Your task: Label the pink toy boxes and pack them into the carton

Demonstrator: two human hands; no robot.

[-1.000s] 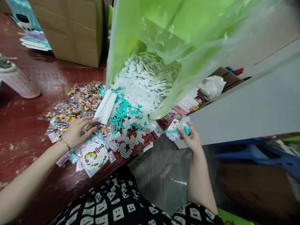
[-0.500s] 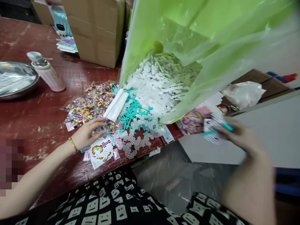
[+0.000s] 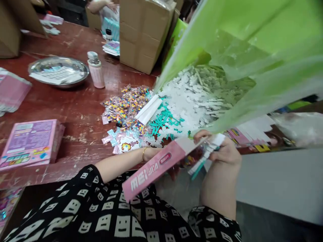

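A pink box [image 3: 157, 168] with white lettering is held tilted over my lap, its open end to the right. My left hand [image 3: 151, 153], a gold bracelet at its wrist, reaches behind the box and supports it; its fingers are mostly hidden. At the open end my right hand [image 3: 224, 151] grips a bundle of white pegboards [image 3: 207, 151] together with a teal stick [image 3: 198, 170]. Some coloured beads show by the box opening. Behind lie teal sticks [image 3: 164, 119], a heap of white pegboards [image 3: 194, 94], bagged beads [image 3: 128, 104] and a pattern card [image 3: 128, 144].
A large green-lined plastic bag [image 3: 252, 43] hangs over the pegboard heap. A closed pink box [image 3: 30, 141] lies left. Farther back are a metal tray [image 3: 73, 82], a pink bottle [image 3: 96, 74] and a cardboard carton [image 3: 141, 37]. Another person's hand shows at the top.
My right hand has come in from the right with the pegboards and teal stick. My left hand has left the bead bags and is now behind the pink box. The view has swung left.
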